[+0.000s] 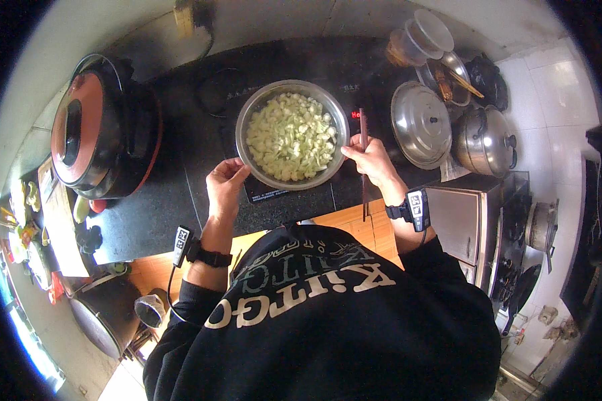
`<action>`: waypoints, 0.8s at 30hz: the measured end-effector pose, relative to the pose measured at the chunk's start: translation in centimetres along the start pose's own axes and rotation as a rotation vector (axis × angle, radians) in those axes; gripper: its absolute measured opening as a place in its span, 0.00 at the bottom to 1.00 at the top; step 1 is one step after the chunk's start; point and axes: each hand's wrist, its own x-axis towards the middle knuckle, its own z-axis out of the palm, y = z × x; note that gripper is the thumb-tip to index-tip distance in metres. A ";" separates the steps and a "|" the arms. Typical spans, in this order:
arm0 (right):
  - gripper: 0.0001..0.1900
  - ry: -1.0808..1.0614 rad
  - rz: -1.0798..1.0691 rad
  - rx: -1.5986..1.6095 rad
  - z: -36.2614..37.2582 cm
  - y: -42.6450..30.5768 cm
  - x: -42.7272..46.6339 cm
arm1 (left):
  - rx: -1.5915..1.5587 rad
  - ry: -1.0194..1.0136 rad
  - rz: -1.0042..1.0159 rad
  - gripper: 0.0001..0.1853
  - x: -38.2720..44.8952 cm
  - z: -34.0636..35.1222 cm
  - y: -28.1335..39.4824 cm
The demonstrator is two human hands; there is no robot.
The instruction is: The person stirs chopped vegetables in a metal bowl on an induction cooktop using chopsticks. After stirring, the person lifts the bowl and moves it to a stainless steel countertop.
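A round stainless steel basin [245,159] stands over the black induction cooktop [262,194] in front of me. Chopped pale green cauliflower [292,135] fills much of it. My left hand [224,184] pinches the basin's rim at the lower left between thumb and fingers. At the right side of the rim, my right hand [373,161] grips the edge with its thumb on top. That same hand also holds a pair of dark brown chopsticks [364,198], which point away from and towards me beside the basin. Whether the basin touches the cooktop cannot be told.
On the left of the black counter [173,150] sits a large electric cooker [88,135]. To the right are a metal lid [421,125], a lidded steel pot [484,143] and clear plastic tubs [424,37]. A metal cabinet [454,220] stands nearer, at right.
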 end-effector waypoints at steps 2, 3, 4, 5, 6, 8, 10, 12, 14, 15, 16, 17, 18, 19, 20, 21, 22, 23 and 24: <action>0.05 0.002 0.003 0.000 0.0 0.1 0.0 | -0.030 0.003 0.032 0.06 -0.1 0.2 -0.2; 0.05 0.000 0.001 0.012 0.0 0.1 -0.1 | -0.024 0.010 0.041 0.06 -0.1 0.3 -0.2; 0.05 0.005 0.003 0.005 0.0 0.1 -0.1 | -0.023 0.012 0.044 0.06 -0.1 0.3 -0.2; 0.05 0.008 0.001 0.006 0.1 0.1 -0.1 | -0.029 0.011 0.048 0.06 -0.1 0.3 -0.2; 0.05 0.007 -0.001 0.014 0.1 0.1 -0.1 | -0.021 0.018 0.047 0.06 -0.1 0.3 -0.2; 0.06 0.004 0.019 0.017 0.2 0.1 0.0 | -0.027 0.021 0.045 0.07 -0.2 0.4 -0.2; 0.07 -0.001 0.033 0.024 0.2 0.0 0.0 | -0.038 0.023 0.038 0.07 -0.3 0.4 -0.2; 0.07 -0.005 0.041 0.027 0.2 0.1 0.0 | -0.071 0.022 0.014 0.07 -0.4 0.4 -0.1; 0.05 0.010 0.035 0.037 0.2 0.2 -0.1 | -0.118 0.021 -0.026 0.06 -0.6 0.3 -0.1; 0.05 0.017 0.032 0.042 0.2 0.3 -0.1 | -0.121 0.022 -0.042 0.06 -0.7 0.3 -0.1; 0.05 0.006 0.033 0.055 0.1 0.3 0.0 | -0.124 0.024 -0.056 0.06 -0.9 0.2 0.0; 0.05 -0.006 0.035 0.067 0.0 0.4 0.0 | -0.128 0.026 -0.075 0.05 -1.0 0.1 0.0; 0.05 -0.012 0.040 0.081 -0.1 0.4 0.0 | -0.114 0.022 -0.069 0.05 -1.1 0.1 0.0; 0.05 -0.022 0.032 0.067 -0.1 0.5 0.1 | -0.102 0.017 -0.065 0.05 -1.2 0.1 -0.1; 0.05 -0.026 0.027 0.053 -0.2 0.5 0.2 | -0.089 0.012 -0.067 0.05 -1.3 0.2 -0.1; 0.04 -0.025 0.022 0.041 -0.2 0.5 0.2 | -0.093 0.029 -0.075 0.05 -1.3 0.3 -0.2; 0.04 -0.031 0.024 0.041 -0.3 0.5 0.2 | -0.094 0.036 -0.065 0.05 -1.3 0.4 -0.3; 0.05 -0.033 0.024 0.043 -0.3 0.5 0.2 | -0.097 0.040 -0.053 0.05 -1.3 0.5 -0.3; 0.05 -0.033 0.029 0.047 -0.3 0.5 0.3 | -0.105 0.040 -0.046 0.04 -1.2 0.5 -0.3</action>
